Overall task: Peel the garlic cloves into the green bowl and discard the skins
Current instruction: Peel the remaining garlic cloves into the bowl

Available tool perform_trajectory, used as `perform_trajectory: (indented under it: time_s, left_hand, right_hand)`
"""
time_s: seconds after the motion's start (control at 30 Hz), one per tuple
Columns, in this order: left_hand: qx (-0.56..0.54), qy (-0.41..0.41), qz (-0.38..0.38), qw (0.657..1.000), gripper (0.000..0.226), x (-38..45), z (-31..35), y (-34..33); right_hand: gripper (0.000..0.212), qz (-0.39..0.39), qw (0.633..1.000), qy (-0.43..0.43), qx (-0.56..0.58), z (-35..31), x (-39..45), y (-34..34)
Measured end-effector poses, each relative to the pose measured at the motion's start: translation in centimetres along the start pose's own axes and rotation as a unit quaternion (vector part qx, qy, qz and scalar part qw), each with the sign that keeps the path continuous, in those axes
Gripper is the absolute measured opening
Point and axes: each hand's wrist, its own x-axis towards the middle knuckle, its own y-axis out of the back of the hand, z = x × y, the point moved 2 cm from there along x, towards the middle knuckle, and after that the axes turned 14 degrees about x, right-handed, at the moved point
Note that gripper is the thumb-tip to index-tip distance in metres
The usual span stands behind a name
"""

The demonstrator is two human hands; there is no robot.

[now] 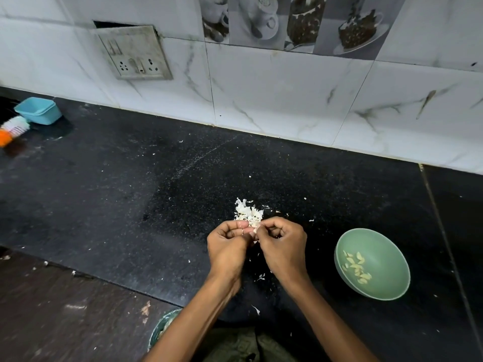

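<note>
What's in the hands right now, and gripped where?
Both the left hand and the right hand pinch one garlic clove between their fingertips, one at each side. Which end each holds cannot be told.
</note>
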Motion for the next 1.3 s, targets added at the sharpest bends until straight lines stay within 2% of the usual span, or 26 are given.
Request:
perform_trajectory:
  time_s: [0.2, 0.33, 0.4, 0.5, 0.6, 0.67, 0.77, 0.87, 1.1, 1.23, 1.3]
  left_hand:
    - [0.071, -0.049, 0.038, 0.996, 0.023, 0.4, 0.0, 0.7]
    - [0.091, -0.083, 0.023, 0.992, 0.022, 0.4, 0.1, 1.0]
    - [0.08, -0.093, 0.017, 0.992, 0.022, 0.3, 0.2, 1.0]
    - [0.054, -0.126, 0.001, 0.991, 0.025, -0.1, 0.6, 0.6]
    - [0.036, -0.163, -0.009, 0.986, 0.024, -0.6, 0.5, 0.3]
    - [0.023, -0.174, -0.011, 0.984, 0.022, -0.7, 0.4, 0.2]
    - [-0.001, -0.174, -0.013, 0.985, 0.022, -0.4, 0.4, 0.3]
    - [-0.004, -0.168, -0.009, 0.986, 0.019, -0.1, 0.6, 0.4]
    - [0.061, -0.181, -0.009, 0.982, 0.023, 0.1, 0.3, 0.4]
    - [0.033, -0.156, -0.022, 0.987, 0.016, 0.4, 0.3, 0.4]
    - [0.016, -0.133, -0.042, 0.99, 0.015, 0.4, 0.1, 0.4]
  right_hand:
    - [0.015, -0.104, 0.991, 0.024, -0.082, -0.2, 1.1, 0.5]
    - [0.023, -0.126, 0.989, -0.011, -0.074, 0.1, 1.9, 0.6]
    - [0.021, -0.12, 0.992, -0.032, -0.025, 0.0, 2.0, 0.5]
    - [0.024, -0.06, 0.992, -0.079, 0.081, -0.3, 1.3, 0.2]
    - [0.025, -0.001, 0.954, -0.188, 0.233, -0.4, 0.9, -0.1]
    - [0.02, -0.001, 0.937, -0.221, 0.271, -0.5, 1.0, -0.2]
    - [0.022, -0.018, 0.944, -0.206, 0.258, -0.5, 1.1, -0.4]
    - [0.017, -0.025, 0.963, -0.151, 0.22, -0.6, 1.0, -0.3]
    - [0.012, -0.023, 0.983, -0.09, 0.159, -0.4, 1.1, -0.2]
    - [0.028, -0.041, 0.969, -0.119, 0.214, -0.4, 1.4, 0.1]
    - [0.038, -0.039, 0.969, -0.131, 0.207, 0.2, 1.8, 0.3]
